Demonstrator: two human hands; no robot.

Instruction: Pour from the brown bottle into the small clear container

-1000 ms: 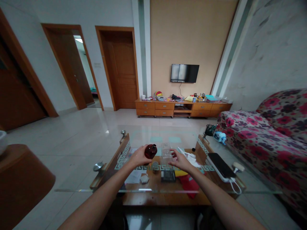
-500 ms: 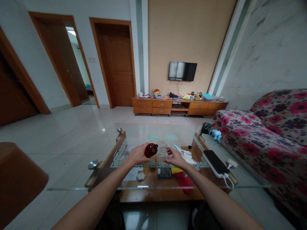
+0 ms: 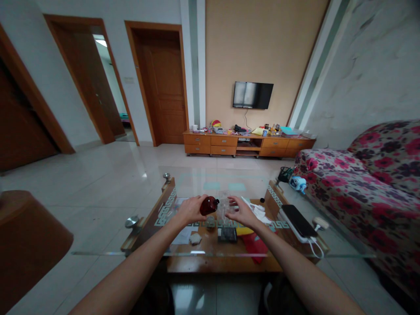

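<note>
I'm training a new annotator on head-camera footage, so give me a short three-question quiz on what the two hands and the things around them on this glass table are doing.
1. True or false: the left hand holds the dark red-brown round bottle tipped on its side.
2. Which thing does the right hand rest against?
A. the black phone
B. the clear plastic container
C. the red cloth
3. Fill in: the bottle's mouth points toward the clear ______.

Key
1. True.
2. B; its fingers touch the container's right side on the glass tabletop.
3. container.
</note>
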